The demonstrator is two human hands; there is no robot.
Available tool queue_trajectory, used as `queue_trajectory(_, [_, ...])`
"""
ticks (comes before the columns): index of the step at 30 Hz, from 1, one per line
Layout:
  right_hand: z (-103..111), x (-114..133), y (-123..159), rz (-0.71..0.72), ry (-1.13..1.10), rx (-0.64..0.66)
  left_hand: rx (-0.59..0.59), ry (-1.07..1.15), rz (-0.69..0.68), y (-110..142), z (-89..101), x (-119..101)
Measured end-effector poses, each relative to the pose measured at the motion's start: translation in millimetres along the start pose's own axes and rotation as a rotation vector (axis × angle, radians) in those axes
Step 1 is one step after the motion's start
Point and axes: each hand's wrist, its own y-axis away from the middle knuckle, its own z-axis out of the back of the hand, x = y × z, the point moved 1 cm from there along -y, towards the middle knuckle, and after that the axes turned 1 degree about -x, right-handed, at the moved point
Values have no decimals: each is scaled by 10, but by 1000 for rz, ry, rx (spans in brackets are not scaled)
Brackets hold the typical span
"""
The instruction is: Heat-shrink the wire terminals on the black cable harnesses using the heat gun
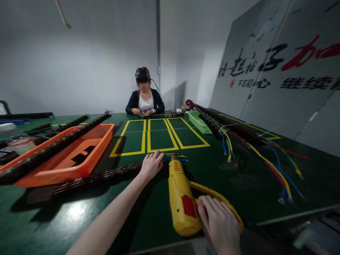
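Observation:
My right hand [220,223] is wrapped round the handle of a yellow heat gun [182,198]. Its metal nozzle points away from me, close to several coloured wires [177,156] with ring terminals on their ends. My left hand [152,165] is closed over the near part of these wires, where they leave a long dark bar [114,173] with copper-coloured strips. That bar lies on the green table, reaching out to the left of the hand. What the left fingertips press on is partly hidden.
An orange basket [105,143] stands at left, with another long bar across it. At right, more bars trail loose wires [278,166] beside a green basket [200,122]. Yellow tape rectangles [145,138] mark the table [207,170]. Across it sits a person [145,101], hands on a small bar.

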Motion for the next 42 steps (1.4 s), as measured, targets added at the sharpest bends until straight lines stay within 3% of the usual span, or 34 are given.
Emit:
queue_trajectory(4, [15, 40, 5, 18, 5, -57, 7, 20, -54, -18, -41, 8])
queue_trajectory(12, [112, 192, -76, 38, -28, -110, 7, 63, -15, -41, -83, 10])
queue_trajectory(20, [69, 253, -17, -4, -109, -47, 36, 126, 38, -47, -4, 0])
queue_trajectory(26, [28, 205, -24, -47, -100, 41, 35, 37, 73, -30, 0, -39])
queue_trajectory(32, [17, -40, -24, -87, -39, 31, -7, -74, 15, -6, -54, -63])
queue_trajectory(35, [45, -259, 16, -13, -3, 74, -5, -90, 17, -17, -78, -59])
queue_trajectory(42, [179, -572, 5, -45, -114, 207, -4, -76, 31, -57, -113, -57])
